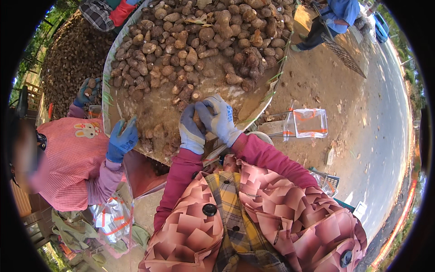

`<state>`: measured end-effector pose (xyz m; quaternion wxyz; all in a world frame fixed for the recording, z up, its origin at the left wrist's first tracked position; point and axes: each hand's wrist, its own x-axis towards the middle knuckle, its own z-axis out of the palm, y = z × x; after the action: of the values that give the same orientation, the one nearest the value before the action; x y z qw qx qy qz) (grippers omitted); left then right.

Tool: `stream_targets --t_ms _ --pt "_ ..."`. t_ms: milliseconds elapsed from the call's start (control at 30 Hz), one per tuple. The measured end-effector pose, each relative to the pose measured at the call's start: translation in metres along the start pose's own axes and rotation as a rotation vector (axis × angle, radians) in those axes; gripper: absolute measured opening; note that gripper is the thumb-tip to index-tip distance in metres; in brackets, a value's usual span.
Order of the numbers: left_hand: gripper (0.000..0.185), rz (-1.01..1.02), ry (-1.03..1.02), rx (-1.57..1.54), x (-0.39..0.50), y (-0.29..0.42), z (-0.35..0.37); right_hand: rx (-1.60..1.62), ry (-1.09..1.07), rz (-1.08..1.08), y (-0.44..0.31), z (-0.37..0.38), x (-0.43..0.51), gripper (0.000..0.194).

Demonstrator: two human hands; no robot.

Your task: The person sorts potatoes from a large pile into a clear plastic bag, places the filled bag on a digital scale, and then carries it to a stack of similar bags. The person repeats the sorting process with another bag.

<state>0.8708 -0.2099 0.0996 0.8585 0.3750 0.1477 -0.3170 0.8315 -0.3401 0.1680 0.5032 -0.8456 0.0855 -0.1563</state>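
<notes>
Many brown taro corms (190,56) lie heaped on the far part of a large table with a raised pale rim (108,74). My left hand (192,127) and my right hand (217,115), both in grey-and-blue coated gloves, meet near the table's front edge. Between them is a brown corm (198,121), mostly hidden by the fingers. My left hand's fingers are curled at its left side, and my right hand's fingers bend over it from the right. Just beyond my fingertips lies a small clump of corms (185,94). Loose soil and small corms (158,131) lie left of my left hand.
At the left, a co-worker in blue gloves (123,137) stands by the table; another reaches in at the top left. A person (334,20) at the upper right carries a plastic crate. A clear bag on a frame (310,123) stands right of the table. A large corm pile (73,57) lies beyond.
</notes>
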Motion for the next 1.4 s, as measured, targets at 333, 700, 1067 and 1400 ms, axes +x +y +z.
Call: stream_targets --t_ms 333,700,1067,1400 --pt "0.048 -0.042 -0.105 0.088 -0.028 0.052 -0.006 1.402 -0.289 0.613 0.022 -0.081 0.023 0.042" --pt "0.057 -0.052 -0.190 0.053 -0.035 0.043 -0.031 0.805 0.417 0.623 0.190 -0.302 -0.124 0.057" --pt "0.061 0.707 0.308 1.304 -0.045 0.037 -0.076 -0.226 0.236 -0.014 0.099 -0.190 -0.046 0.044" --pt "0.073 0.737 0.130 1.842 -0.118 -0.007 -0.087 -0.677 -0.790 -0.115 0.012 0.033 -0.033 0.086"
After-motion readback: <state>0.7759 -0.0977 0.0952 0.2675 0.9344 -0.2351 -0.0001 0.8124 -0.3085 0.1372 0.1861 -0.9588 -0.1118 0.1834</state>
